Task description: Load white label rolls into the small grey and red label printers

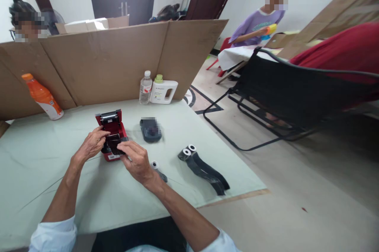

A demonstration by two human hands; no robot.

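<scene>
A small red label printer (111,125) stands on the pale green table (44,165) with its lid tipped open. My left hand (90,144) rests against the printer's left side, fingers curled over its open compartment. My right hand (134,160) pinches a black roll or ribbon (114,143) at the printer's front right. Just right of my right wrist lies a black strip with a white core (156,168). Two more black rolled strips with white cores (204,168) lie further right on the table.
A dark, blurred object (151,129) lies right of the printer. An orange drink bottle (44,97), a water bottle (145,87) and a white jug (164,91) stand before a cardboard screen (103,58). A black chair frame (266,98) stands right. Other people sit behind.
</scene>
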